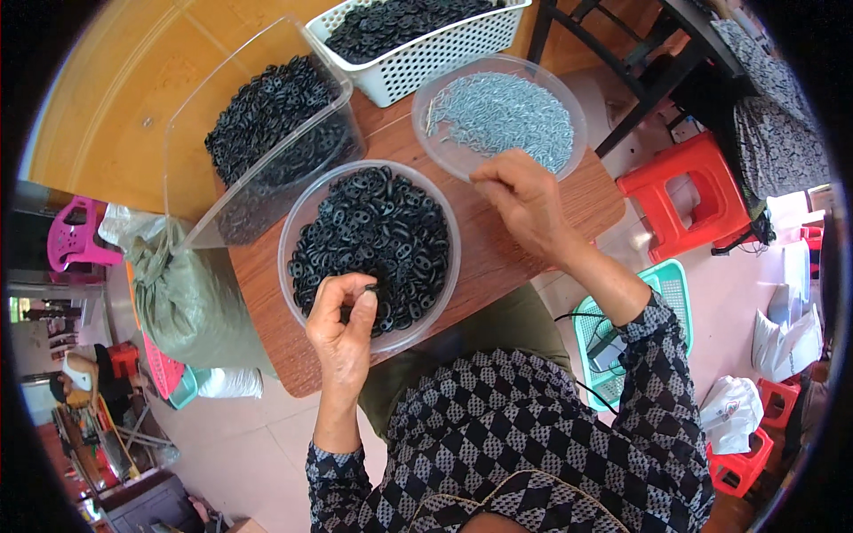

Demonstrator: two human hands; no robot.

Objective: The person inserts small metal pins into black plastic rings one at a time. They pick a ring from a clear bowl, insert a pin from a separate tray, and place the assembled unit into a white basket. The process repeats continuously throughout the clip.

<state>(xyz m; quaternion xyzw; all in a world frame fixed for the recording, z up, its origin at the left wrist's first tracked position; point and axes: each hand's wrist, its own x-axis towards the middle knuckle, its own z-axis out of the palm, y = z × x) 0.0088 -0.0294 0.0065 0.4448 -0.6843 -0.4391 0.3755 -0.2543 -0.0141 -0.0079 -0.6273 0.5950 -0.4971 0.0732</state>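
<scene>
My left hand is closed in a pinch over the near edge of a clear round tub. Between its thumb and forefinger is a small black plastic piece. The tub is heaped with black oval pieces that have holes through them. To the right, my right hand hovers at the near rim of a shallow clear bowl. Its fingers are pressed together, and what they hold, if anything, is too small to make out. Many thin silvery metal pieces lie in that bowl.
A clear rectangular bin of black pieces leans at the back left of the wooden table. Behind stands a white perforated basket. A red stool and green tray are at right, a green sack at left.
</scene>
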